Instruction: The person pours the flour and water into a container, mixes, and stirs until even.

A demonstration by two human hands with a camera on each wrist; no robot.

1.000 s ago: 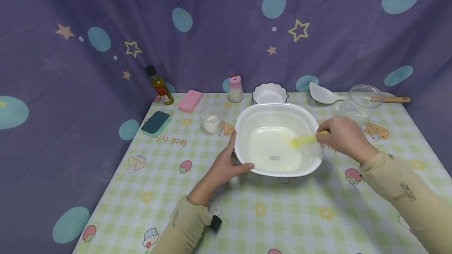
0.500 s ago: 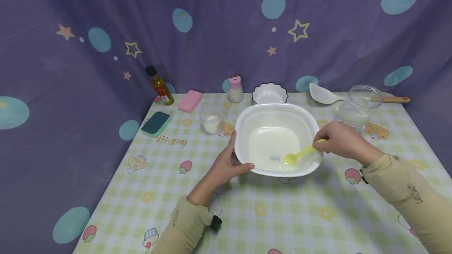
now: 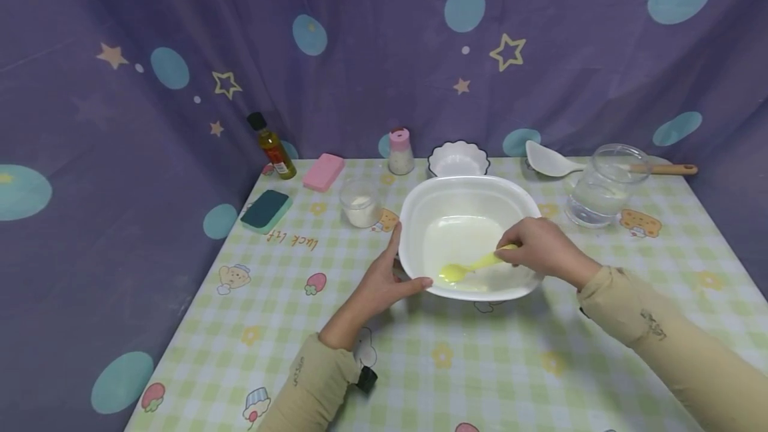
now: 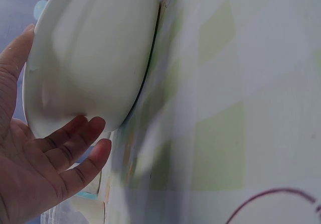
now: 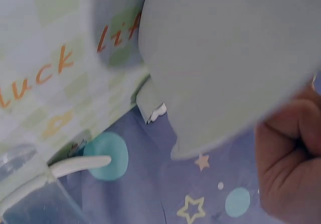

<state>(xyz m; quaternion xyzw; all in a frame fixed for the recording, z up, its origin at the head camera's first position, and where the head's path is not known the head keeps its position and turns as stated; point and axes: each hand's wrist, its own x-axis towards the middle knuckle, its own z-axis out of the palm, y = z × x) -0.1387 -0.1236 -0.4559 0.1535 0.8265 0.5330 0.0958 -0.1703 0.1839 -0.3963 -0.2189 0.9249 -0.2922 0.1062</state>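
Observation:
A white basin (image 3: 468,193) stands mid-table, with a shiny, pale wet look over its bottom. My left hand (image 3: 381,285) holds the basin's left side, thumb on the rim. In the left wrist view, several fingertips of the left hand (image 4: 60,158) lie against the outer wall of the basin (image 4: 95,48). A yellow plastic spoon (image 3: 454,273) is pinched by its handle in my right hand (image 3: 540,250), its bowl low inside the basin near the front left. In the right wrist view the basin (image 5: 225,58) hides the spoon, and only the right hand's curled edge (image 5: 291,163) shows.
Behind the basin are a scalloped dish (image 3: 459,160) and a pink-topped shaker (image 3: 400,152). Left stand a jar of white powder (image 3: 362,209), sponges (image 3: 266,211) and an oil bottle (image 3: 275,152). Right are a glass jar of clear liquid (image 3: 594,202) and a wooden-handled spatula (image 3: 549,160).
My right hand has moved left and over the basin, sweeping the spoon's bowl from the right side toward the front left. The left hand and the basin stay put.

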